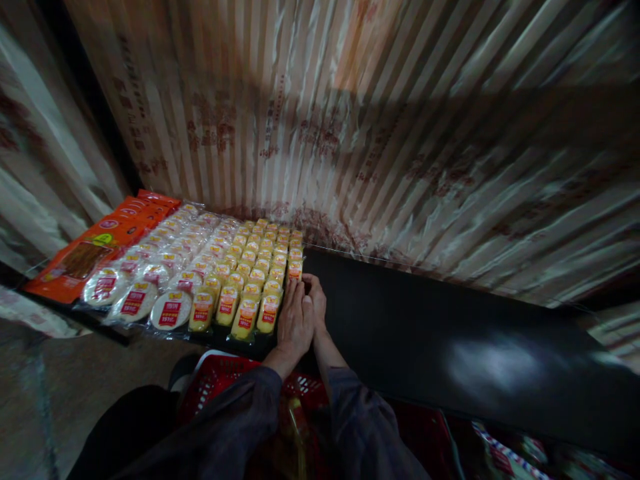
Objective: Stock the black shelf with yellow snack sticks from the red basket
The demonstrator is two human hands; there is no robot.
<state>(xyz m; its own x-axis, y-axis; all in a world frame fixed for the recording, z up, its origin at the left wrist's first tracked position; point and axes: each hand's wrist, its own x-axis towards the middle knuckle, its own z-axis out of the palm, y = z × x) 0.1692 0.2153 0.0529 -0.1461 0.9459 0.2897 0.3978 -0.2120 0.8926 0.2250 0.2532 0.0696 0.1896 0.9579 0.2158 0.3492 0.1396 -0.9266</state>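
Rows of wrapped yellow cakes (245, 319) with red labels lie overlapped on a black shelf (380, 320). At the right end of these rows, my left hand (296, 321) has its fingers closed around the near end of the last row, by a wrapped cake (295, 269). My right hand (317, 303) presses against the same row from the right, fingers bent and thumb side close to the left hand. The two hands touch, and they cover most of what lies between them.
Left of the yellow cakes are rows of round white wrapped cakes (171, 311), then orange snack bags (85, 260). Wrinkled printed sheeting (280, 120) hangs behind the shelf. A red basket (220, 373) holding yellow-wrapped items stands below my forearms. More packets (505, 460) sit at lower right.
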